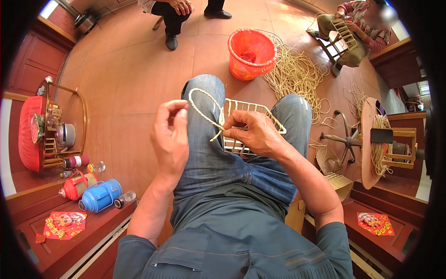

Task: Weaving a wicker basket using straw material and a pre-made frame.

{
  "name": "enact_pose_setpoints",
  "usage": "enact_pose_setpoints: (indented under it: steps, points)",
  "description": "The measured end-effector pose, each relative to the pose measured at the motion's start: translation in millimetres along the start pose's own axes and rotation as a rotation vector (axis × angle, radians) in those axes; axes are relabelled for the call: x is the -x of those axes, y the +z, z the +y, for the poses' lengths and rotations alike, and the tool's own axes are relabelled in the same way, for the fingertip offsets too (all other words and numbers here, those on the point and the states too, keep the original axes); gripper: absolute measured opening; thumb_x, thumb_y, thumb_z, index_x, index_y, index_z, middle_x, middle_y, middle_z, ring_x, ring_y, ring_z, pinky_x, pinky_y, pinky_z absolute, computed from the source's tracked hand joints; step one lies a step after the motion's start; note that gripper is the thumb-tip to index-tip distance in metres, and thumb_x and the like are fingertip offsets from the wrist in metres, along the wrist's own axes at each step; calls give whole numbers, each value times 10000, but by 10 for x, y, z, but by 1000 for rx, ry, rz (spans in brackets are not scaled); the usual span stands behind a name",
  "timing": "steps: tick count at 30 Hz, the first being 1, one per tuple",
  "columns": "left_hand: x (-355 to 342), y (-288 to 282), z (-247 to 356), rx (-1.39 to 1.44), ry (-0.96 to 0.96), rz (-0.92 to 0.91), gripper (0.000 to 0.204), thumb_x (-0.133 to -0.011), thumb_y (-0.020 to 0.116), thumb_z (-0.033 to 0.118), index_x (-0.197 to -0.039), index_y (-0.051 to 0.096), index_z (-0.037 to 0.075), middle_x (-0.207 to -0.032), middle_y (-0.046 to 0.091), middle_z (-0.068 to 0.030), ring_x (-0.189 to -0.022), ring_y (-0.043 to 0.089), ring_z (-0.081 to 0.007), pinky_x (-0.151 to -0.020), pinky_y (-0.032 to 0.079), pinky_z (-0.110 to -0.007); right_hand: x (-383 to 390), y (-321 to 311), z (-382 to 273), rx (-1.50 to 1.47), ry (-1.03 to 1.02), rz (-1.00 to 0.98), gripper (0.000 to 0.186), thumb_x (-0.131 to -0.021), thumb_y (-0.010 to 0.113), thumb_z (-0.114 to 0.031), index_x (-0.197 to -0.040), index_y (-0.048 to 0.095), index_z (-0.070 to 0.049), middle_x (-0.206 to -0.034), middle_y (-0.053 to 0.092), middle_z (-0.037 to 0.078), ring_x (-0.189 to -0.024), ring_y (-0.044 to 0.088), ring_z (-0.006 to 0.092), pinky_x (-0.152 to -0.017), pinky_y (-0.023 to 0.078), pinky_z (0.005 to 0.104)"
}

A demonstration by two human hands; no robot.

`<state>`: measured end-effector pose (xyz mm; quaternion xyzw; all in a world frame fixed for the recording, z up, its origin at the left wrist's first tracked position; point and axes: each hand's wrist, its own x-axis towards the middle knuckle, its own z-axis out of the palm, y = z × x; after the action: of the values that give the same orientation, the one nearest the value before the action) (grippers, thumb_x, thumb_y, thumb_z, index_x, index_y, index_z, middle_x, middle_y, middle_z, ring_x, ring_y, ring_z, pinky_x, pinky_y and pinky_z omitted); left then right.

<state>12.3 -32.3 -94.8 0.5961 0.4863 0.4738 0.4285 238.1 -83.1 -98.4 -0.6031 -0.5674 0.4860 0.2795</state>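
My right hand is closed in a pinch, thumb against fingers, on a pale twisted cord. From that pinch the cord rises in a loop to the left, and a short tail hangs below. To the left of the loop, my left hand is raised, its fingers loosely bent and the thumb apart from them; I see nothing in it. Between my knees sits a small frame with pale cord wound on its bars, partly hidden behind my right hand.
A red bucket stands ahead beside a heap of loose cord. At far right a person holds a slatted wooden frame. Another person's legs show at the top. Blue and red flasks are at left.
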Motion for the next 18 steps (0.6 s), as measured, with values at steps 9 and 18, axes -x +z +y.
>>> enact_pose_setpoints:
  steps: [9, 18]
  points:
    - [38, 171, 155, -565, 314, -476, 101, -1016, 661, 93, -1113, 686, 84, -1006, 737, -142, -966, 689, -385, -926, 559, -481, 13, -5, -51, 108, -28, 37, 225, -941, 798, -264, -1036, 776, -61, -902, 785, 138, -828, 763, 287, -756, 562, 421]
    - [-4, 9, -145, 237, -643, -686, 278, -1144, 562, 297, -1159, 574, 19, -1000, 757, -124, -617, 694, -142, -576, 593, -280, 38, -21, -40, 84, 10, -5, 212, -955, 780, -238, -1046, 788, -47, -887, 787, 118, -807, 732, 213, -758, 564, 383]
